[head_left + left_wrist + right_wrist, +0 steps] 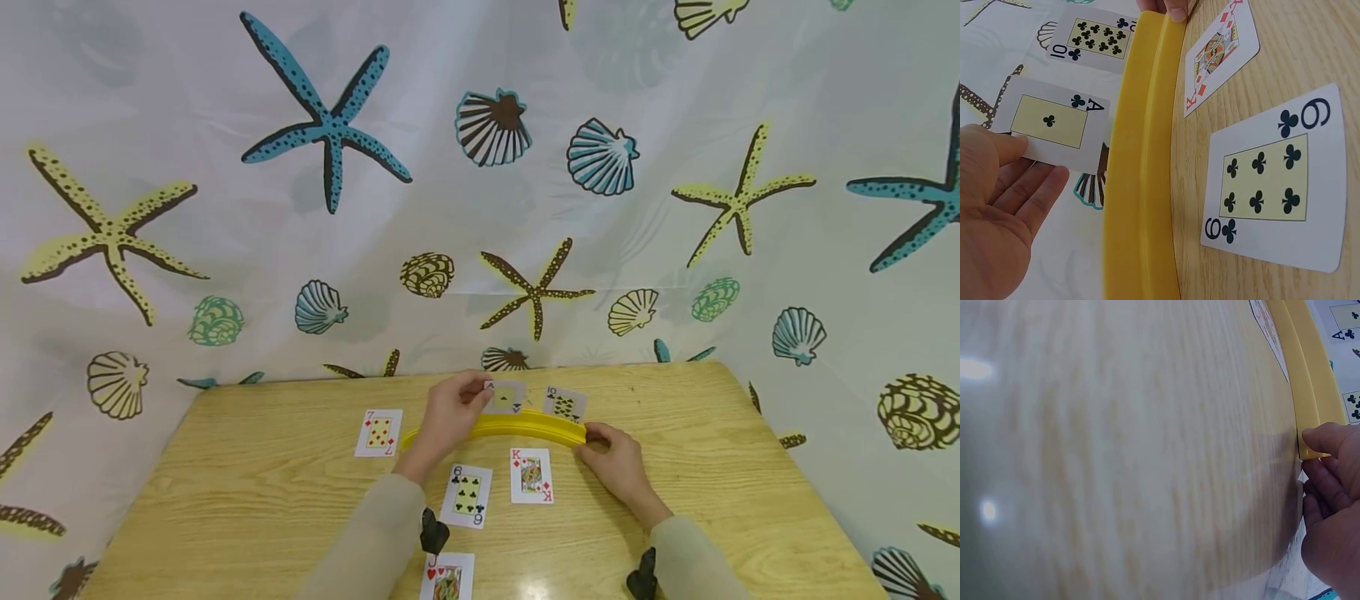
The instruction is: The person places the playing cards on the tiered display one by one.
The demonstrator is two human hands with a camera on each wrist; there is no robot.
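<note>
A curved yellow card holder (525,423) lies across the table. My left hand (450,412) pinches the ace of clubs (506,398) by its side edge, between thumb and fingers. The ace is upright just above the holder; whether its lower edge sits in the slot I cannot tell. To its right, the ten of clubs (1099,39) stands at the holder, tilted back. With thumb and fingers, my right hand (615,462) grips the holder's right end. On the near side, the king of diamonds (531,476) and six of clubs (467,497) lie face up.
The seven of diamonds (378,433) lies face up by the holder's left end. A jack of hearts (447,577) is partly cut off at the bottom of the head view. Behind the wooden table (247,475) hangs a curtain (420,208) printed with shells and starfish.
</note>
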